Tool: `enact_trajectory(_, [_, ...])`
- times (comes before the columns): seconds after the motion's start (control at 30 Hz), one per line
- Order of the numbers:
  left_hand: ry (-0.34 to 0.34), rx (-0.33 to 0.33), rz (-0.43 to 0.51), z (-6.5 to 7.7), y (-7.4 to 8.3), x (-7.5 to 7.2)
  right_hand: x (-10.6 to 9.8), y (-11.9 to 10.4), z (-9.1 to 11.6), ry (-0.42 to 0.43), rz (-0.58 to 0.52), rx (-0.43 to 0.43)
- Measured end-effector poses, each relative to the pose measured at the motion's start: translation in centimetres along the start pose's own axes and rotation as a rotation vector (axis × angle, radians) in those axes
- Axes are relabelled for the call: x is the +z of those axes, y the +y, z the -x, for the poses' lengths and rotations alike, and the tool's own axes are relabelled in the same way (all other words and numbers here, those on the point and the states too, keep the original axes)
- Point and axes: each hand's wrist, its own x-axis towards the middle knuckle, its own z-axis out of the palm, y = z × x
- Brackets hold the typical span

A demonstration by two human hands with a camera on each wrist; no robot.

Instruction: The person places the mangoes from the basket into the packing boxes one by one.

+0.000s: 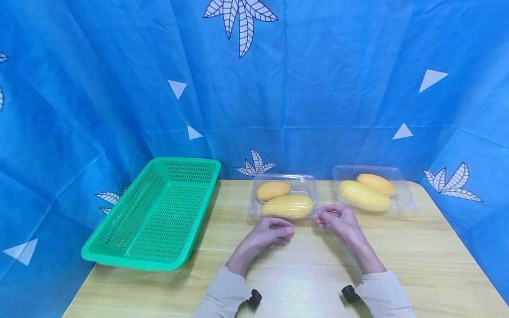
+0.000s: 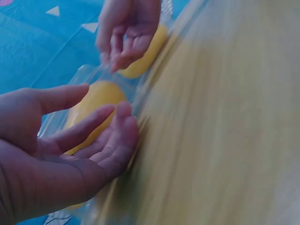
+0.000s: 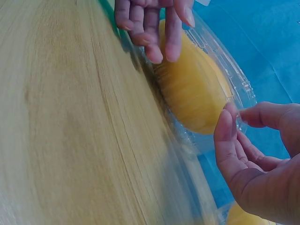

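A clear plastic clamshell box [image 1: 254, 201] stands in front of me with two yellow fruits inside: a rounder, mango-like one [image 1: 273, 191] behind and a longer one [image 1: 288, 206] in front. At its front right corner, my right hand [image 3: 262, 159] pinches the edge between thumb and index finger. My left hand [image 2: 89, 145] hovers just before the front side, its thumb apart from loosely bent fingers that hold nothing. In the head view the left hand [image 1: 270, 234] lies lower and left of the right hand [image 1: 338, 221].
To the right is a second clear clamshell box [image 1: 405, 194] with two yellow fruits [image 1: 363, 196]. A green plastic basket [image 1: 199, 229] stands on the left of the wooden table [image 1: 429, 265]. A blue patterned curtain [image 1: 318, 88] hangs behind the table.
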Motion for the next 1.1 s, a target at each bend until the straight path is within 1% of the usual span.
enact_trajectory(0.03, [-0.002,-0.001,-0.035,0.1,0.1,-0.3,0.0,0.0,0.0,-0.002,-0.002,0.001])
enact_trajectory(0.13, [-0.048,-0.011,-0.08,0.2,0.2,-1.4,-0.1,-0.1,0.1,0.008,-0.016,0.002])
enact_trajectory(0.23, [-0.107,-0.031,-0.034,0.3,-0.1,-2.7,-0.2,0.0,0.2,0.026,-0.031,0.006])
enact_trajectory(0.37, [-0.206,-0.045,0.027,0.6,-0.3,-5.0,-0.3,0.0,0.1,0.031,-0.038,0.009])
enact_trajectory(0.43, [-0.249,-0.048,0.017,0.9,-0.3,-6.2,-0.3,0.0,0.1,0.028,-0.039,0.009])
enact_trajectory(0.5, [-0.267,-0.043,0.004,1.2,-0.2,-7.4,-0.3,0.0,0.1,0.023,-0.041,0.006])
enact_trajectory(0.63, [-0.242,-0.043,0.011,1.8,0.0,-9.3,-0.4,0.0,0.2,0.015,-0.05,0.002])
enact_trajectory(0.77, [-0.189,-0.048,0.044,2.2,0.4,-10.3,-0.4,-0.1,0.2,0.01,-0.053,0.003])
enact_trajectory(0.93, [-0.047,-0.033,0.092,2.3,0.8,-10.6,-0.4,0.0,0.2,0.012,-0.043,0.007])
enact_trajectory(1.1, [0.098,0.014,0.099,1.9,1.0,-10.3,-0.4,0.0,0.3,0.01,-0.04,0.005])
